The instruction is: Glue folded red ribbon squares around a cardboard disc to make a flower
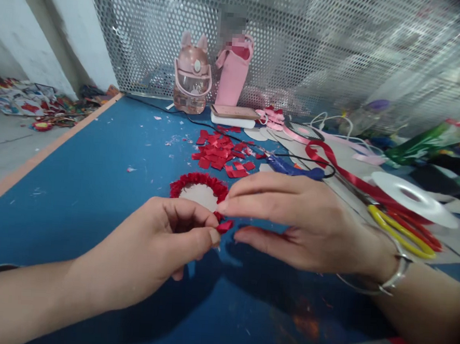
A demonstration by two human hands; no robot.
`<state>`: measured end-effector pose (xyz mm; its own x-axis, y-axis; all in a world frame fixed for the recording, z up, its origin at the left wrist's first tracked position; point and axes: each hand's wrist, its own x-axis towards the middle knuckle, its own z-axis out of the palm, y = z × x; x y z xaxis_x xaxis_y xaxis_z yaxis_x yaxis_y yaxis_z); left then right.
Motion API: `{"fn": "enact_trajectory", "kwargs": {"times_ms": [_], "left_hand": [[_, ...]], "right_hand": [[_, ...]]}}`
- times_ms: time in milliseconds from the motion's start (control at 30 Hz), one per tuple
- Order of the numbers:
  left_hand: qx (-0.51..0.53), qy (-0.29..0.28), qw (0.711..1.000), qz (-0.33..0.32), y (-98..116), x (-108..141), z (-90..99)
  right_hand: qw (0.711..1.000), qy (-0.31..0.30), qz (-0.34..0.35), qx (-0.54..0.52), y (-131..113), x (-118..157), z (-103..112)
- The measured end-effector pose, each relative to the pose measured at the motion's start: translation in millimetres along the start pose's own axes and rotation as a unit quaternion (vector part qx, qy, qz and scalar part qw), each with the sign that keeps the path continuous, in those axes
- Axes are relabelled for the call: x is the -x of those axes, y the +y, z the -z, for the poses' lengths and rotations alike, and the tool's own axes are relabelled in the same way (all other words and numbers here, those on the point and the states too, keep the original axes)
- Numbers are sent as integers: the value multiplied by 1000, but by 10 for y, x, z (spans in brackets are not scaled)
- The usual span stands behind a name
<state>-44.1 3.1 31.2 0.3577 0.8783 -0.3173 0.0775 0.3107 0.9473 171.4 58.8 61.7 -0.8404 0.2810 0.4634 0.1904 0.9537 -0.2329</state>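
Note:
Between thumb and forefinger, my left hand (167, 246) pinches a small folded piece of red ribbon (224, 227). My right hand (293, 222) is just to its right, thumb and fingers apart, its fingertips near the edge of a white disc. That white disc (199, 193) has a ruffled red ribbon border (192, 179) and lies behind my hands, its near edge partly hidden by them. Farther back is a loose pile of cut red ribbon pieces (215, 153). A blue glue gun (292, 168) rests behind my right hand, its nozzle pointing left.
Scissors with yellow and red handles (401, 232), a ribbon spool (413, 199) and red ribbon (342, 173) lie at the right. At the back stand a pink bottle (191, 81), a pink pouch (234, 76) and a phone (235, 112) before a perforated metal screen (157, 27). A black cable (202, 123) crosses the blue table.

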Motion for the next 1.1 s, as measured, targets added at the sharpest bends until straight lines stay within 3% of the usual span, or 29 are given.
{"fn": "enact_trajectory", "kwargs": {"times_ms": [133, 300, 367, 400, 433, 500, 567, 600, 833, 1000, 1100], "left_hand": [[51, -53, 996, 47, -2, -1, 14], [123, -114, 982, 90, 28, 7, 8], [27, -94, 994, 40, 17, -2, 35], [-59, -67, 996, -24, 3, -16, 57], [-157, -33, 981, -108, -16, -37, 82], [-336, 22, 899, -280, -61, -98, 133], [-441, 31, 819, -365, -107, -169, 161], [-473, 25, 799, -371, -128, -201, 164], [-577, 11, 739, -347, -216, -259, 91], [-587, 25, 718, -373, -222, -238, 96], [-595, 17, 711, -374, -224, -236, 107]], "right_hand": [[999, -7, 46, 0, -31, 5, -40], [1000, -4, 26, 18, -117, 17, -34], [1000, 2, 12, 14, -108, 12, -17], [1000, 1, -1, 7, -84, 6, -6], [1000, -3, -20, -3, -45, -3, 7], [997, -14, -72, -26, 60, -26, 33], [991, -20, -120, -49, 171, -46, 55], [988, -22, -140, -61, 218, -51, 62], [971, -22, -197, -137, 349, 58, -2], [995, -58, -87, 7, 381, 189, -112], [992, -71, -37, 99, 351, 210, -184]]}}
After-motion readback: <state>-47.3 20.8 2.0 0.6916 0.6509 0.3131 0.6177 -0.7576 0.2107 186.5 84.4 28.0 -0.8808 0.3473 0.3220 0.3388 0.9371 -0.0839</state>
